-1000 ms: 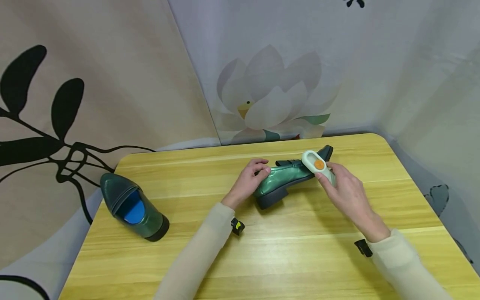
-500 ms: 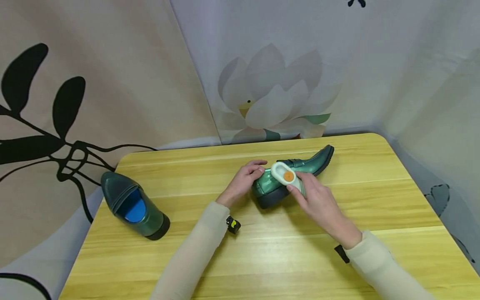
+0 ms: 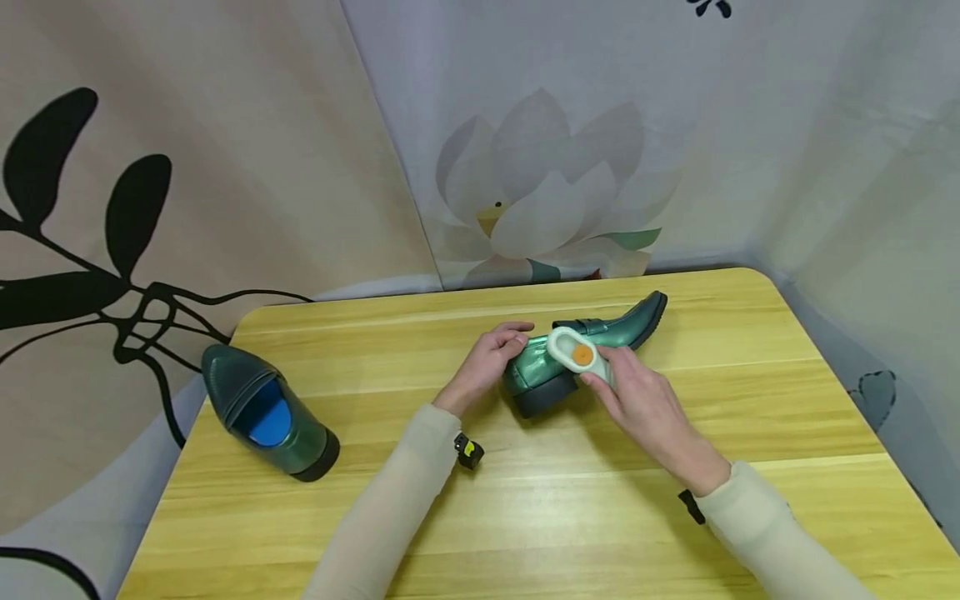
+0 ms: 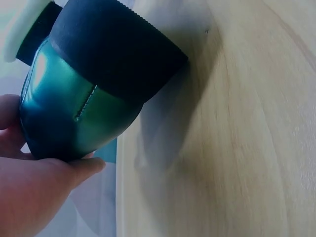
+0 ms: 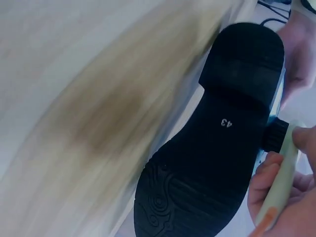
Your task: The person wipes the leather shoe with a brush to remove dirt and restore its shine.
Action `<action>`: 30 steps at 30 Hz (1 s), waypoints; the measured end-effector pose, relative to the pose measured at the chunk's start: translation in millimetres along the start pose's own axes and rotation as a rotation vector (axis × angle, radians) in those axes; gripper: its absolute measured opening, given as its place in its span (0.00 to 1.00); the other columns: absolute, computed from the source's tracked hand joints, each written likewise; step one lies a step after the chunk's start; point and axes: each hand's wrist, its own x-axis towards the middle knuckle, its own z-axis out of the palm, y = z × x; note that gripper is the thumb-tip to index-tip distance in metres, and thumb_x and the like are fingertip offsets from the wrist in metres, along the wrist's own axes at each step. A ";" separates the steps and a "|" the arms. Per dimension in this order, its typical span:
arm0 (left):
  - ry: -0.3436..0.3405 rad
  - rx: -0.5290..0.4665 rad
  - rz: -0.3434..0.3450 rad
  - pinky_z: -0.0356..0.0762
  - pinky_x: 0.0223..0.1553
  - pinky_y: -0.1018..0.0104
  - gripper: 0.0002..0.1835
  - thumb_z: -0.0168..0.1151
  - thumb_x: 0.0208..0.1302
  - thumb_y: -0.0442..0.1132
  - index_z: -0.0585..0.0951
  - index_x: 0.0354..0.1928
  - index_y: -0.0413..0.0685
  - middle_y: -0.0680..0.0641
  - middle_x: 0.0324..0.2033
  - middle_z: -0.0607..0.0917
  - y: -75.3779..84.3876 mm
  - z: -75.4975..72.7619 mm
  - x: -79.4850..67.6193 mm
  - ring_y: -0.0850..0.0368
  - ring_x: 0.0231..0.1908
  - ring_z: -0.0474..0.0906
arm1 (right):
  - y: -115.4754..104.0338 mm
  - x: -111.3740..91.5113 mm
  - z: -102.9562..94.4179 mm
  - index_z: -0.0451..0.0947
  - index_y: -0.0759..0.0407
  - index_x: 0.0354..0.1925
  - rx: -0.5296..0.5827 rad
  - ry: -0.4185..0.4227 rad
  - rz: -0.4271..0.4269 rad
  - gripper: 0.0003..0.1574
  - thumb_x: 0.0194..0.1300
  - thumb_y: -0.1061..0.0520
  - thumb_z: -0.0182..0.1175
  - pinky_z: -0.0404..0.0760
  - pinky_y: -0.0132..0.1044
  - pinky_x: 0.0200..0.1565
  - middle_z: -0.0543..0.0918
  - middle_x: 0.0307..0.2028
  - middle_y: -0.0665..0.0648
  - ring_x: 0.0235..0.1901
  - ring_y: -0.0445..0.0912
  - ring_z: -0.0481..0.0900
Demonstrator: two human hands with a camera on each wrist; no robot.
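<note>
My left hand (image 3: 487, 358) grips a green loafer (image 3: 534, 365) by the top of its heel, thumb on one side and fingers on the other. The loafer is tilted, its toe pointing to the far right; its black sole (image 5: 224, 98), marked 43, shows in the right wrist view. In my right hand (image 3: 651, 407) is a shoe brush (image 3: 564, 342) with a pale handle and an orange spot. Its black bristles (image 5: 274, 135) press against the loafer's side, near the heel. Whether the loafer touches the table is unclear.
A second green loafer (image 3: 303, 437) with a blue insole stands at the table's left edge, toe toward the far left. The wooden table (image 3: 570, 517) ends at the back against printed cloth (image 3: 300, 167) that hangs behind and at both sides.
The brush in my right hand has swept left from the loafer's toe to near its heel, then shifted slightly back right. My left hand keeps its grip and has barely moved.
</note>
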 end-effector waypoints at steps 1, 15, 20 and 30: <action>0.002 0.001 -0.001 0.59 0.73 0.48 0.19 0.50 0.81 0.39 0.85 0.44 0.28 0.40 0.68 0.75 -0.2 0.5 0.2 0.42 0.72 0.66 | 1.2 0.3 -0.7 0.74 0.69 0.58 0.003 0.008 0.004 0.29 0.64 0.59 0.73 0.82 0.48 0.29 0.81 0.42 0.62 0.31 0.51 0.79; 0.021 0.010 -0.023 0.58 0.73 0.48 0.21 0.50 0.82 0.41 0.85 0.43 0.29 0.41 0.68 0.76 1.4 3.1 -0.3 0.43 0.71 0.66 | -5.4 -3.7 1.2 0.77 0.66 0.57 0.040 -0.064 -0.072 0.27 0.66 0.56 0.72 0.81 0.41 0.28 0.80 0.40 0.57 0.30 0.45 0.77; 0.035 0.012 -0.023 0.59 0.73 0.48 0.21 0.50 0.82 0.40 0.85 0.41 0.29 0.41 0.68 0.76 1.2 3.9 -1.1 0.42 0.71 0.67 | 0.7 2.5 -0.6 0.75 0.70 0.57 0.018 0.016 0.002 0.29 0.64 0.59 0.74 0.85 0.51 0.33 0.82 0.44 0.64 0.35 0.54 0.83; 0.038 0.009 -0.019 0.60 0.73 0.48 0.19 0.50 0.81 0.38 0.86 0.47 0.29 0.40 0.67 0.77 4.6 5.2 -2.7 0.42 0.71 0.68 | -20.9 5.9 6.2 0.77 0.68 0.56 0.072 -0.057 -0.021 0.26 0.67 0.55 0.71 0.84 0.45 0.31 0.83 0.43 0.60 0.34 0.49 0.82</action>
